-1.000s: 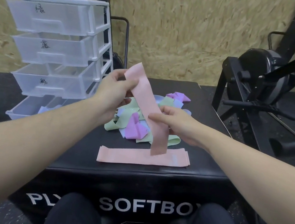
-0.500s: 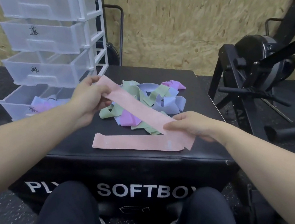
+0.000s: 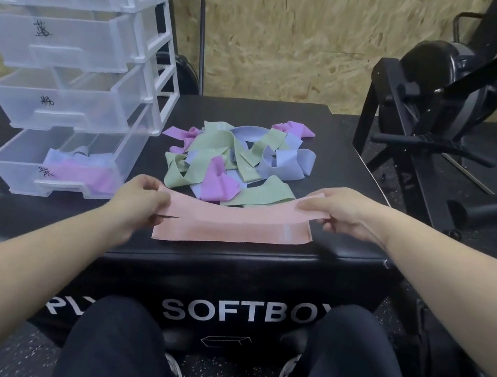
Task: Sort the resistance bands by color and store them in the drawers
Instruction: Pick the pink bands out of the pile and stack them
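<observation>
We pinch pink band (image 3: 230,211) ends: left hand (image 3: 140,199), right hand (image 3: 340,212) | stretched over second pink band (image 3: 232,238) | long axis along box (image 3: 343,263) front edge

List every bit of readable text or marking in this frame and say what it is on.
"SOFTBO", cut off at the right by a knee: white print on the front of the black box.
"PL", partly hidden by the left arm: same face, lower left.
Outline drawing of a box: under that print.
Handwritten black marks, one on each front of the four drawers: not legible.
Letters on the black exercise machine: too blurred to read.
</observation>
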